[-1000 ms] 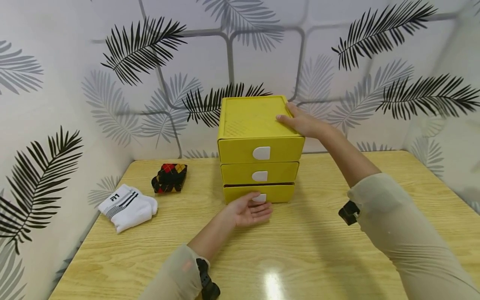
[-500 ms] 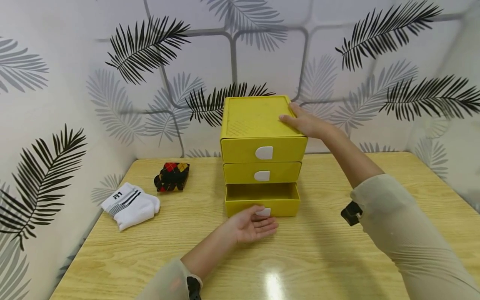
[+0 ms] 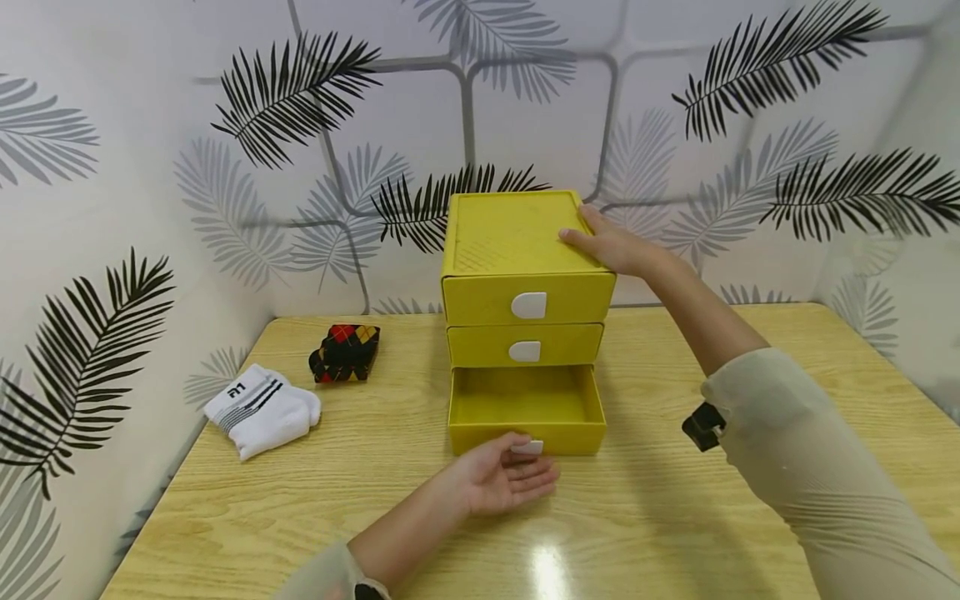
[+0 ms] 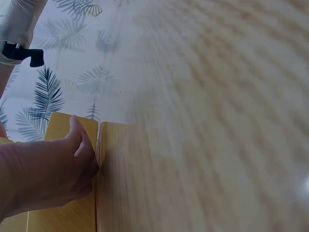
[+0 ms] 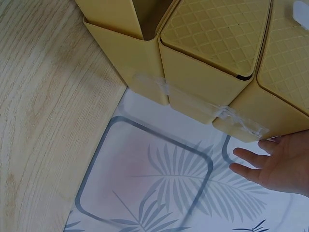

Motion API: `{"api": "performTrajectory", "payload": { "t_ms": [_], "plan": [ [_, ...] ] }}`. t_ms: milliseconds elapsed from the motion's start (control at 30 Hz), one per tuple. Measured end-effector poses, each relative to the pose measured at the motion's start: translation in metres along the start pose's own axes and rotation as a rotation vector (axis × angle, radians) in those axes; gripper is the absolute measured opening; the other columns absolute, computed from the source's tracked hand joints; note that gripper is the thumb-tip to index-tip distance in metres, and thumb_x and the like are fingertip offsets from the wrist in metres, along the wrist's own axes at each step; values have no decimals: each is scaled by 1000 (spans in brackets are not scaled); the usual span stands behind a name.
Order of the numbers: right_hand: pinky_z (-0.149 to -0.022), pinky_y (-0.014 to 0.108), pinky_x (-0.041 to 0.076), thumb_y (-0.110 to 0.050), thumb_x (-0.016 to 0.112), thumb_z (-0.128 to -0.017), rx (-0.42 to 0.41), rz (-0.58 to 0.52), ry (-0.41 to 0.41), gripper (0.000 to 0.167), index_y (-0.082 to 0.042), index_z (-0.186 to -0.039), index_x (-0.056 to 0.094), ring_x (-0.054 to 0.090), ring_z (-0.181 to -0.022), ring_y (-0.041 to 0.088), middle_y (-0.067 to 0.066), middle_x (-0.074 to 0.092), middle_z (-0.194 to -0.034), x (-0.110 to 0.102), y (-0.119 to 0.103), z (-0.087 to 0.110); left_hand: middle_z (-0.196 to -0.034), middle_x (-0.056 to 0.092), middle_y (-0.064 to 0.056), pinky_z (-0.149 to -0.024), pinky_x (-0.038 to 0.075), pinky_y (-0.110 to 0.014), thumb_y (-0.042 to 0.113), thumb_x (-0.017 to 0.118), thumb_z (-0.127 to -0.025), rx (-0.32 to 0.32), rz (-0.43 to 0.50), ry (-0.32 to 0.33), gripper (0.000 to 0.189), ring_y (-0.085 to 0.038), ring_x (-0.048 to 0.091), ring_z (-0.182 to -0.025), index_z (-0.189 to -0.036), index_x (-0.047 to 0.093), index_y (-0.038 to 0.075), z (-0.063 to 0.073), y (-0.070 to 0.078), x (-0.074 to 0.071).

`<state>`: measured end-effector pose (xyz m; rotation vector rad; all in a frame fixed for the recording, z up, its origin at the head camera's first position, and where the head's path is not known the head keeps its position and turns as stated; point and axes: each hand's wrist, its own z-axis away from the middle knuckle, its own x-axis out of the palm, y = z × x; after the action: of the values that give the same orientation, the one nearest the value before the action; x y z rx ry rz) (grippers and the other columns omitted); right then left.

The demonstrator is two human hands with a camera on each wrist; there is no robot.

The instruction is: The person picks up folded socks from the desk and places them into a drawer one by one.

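A yellow three-drawer unit point(image 3: 525, 233) stands on the wooden table, its bottom drawer point(image 3: 525, 400) pulled out and bare inside. My left hand point(image 3: 498, 479), palm up, has its thumb hooked at the white drawer handle point(image 3: 527, 447); the other fingers stretch out below it. In the left wrist view that hand point(image 4: 53, 169) lies against the drawer front. My right hand point(image 3: 615, 246) rests on the unit's top right edge, thumb on top. The right wrist view shows the right hand's fingers point(image 5: 251, 159) extended along the unit's side.
Folded white socks point(image 3: 262, 412) with dark stripes lie on the table point(image 3: 360, 492) at the left. Behind them are folded black argyle socks point(image 3: 345, 354) with red and yellow diamonds. A leaf-patterned wall point(image 3: 525, 117) rises directly behind the unit.
The bottom drawer has slid out toward me from nearly closed, and my left hand has moved back with its handle. My right hand has kept its place on the unit.
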<state>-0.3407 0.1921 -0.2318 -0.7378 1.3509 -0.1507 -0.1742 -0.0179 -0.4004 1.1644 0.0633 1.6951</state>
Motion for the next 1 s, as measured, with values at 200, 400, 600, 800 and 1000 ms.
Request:
{"api": "performTrajectory", "payload": {
  "t_ms": [200, 400, 600, 800, 1000],
  "plan": [
    [-107, 46, -2, -44, 30, -98, -1, 4, 5, 75, 0, -145, -10, -9, -135, 32, 19, -12, -149, 0, -1, 1, -131, 37, -31, -94, 40, -43, 17, 49, -95, -18, 5, -12, 30, -41, 42, -119, -111, 44, -8, 6, -5, 0],
    [-107, 46, -2, -42, 30, -99, -13, -2, 12, 74, 1, -145, -9, -8, -136, 32, 20, -12, -149, -1, -1, 1, -128, 40, -31, -93, 41, -43, 17, 49, -95, -38, -10, -25, 27, -41, 44, -117, -108, 47, -6, 14, -14, 2],
    [-107, 46, -2, -44, 30, -98, -8, 5, 10, 75, 0, -145, -9, -7, -136, 33, 20, -11, -149, 1, 1, -1, -116, 50, -25, -93, 41, -42, 17, 49, -95, -57, -25, -40, 21, -39, 48, -113, -102, 52, -3, 21, -24, 0],
    [-107, 47, -2, -44, 30, -98, -4, -2, 7, 75, 0, -145, -9, -8, -136, 32, 19, -12, -150, 1, 1, -1, -109, 55, -21, -94, 39, -44, 17, 48, -95, -65, -44, -62, 20, -38, 50, -111, -100, 53, -1, 29, -30, -3],
    [-107, 47, -2, -43, 30, -98, -6, -8, 7, 75, 0, -145, -10, -9, -135, 32, 19, -13, -149, 1, 0, 0, -108, 55, -20, -95, 39, -43, 18, 49, -95, -79, -31, -67, 21, -36, 52, -109, -101, 53, -1, 31, -31, -5]
  ]
}}
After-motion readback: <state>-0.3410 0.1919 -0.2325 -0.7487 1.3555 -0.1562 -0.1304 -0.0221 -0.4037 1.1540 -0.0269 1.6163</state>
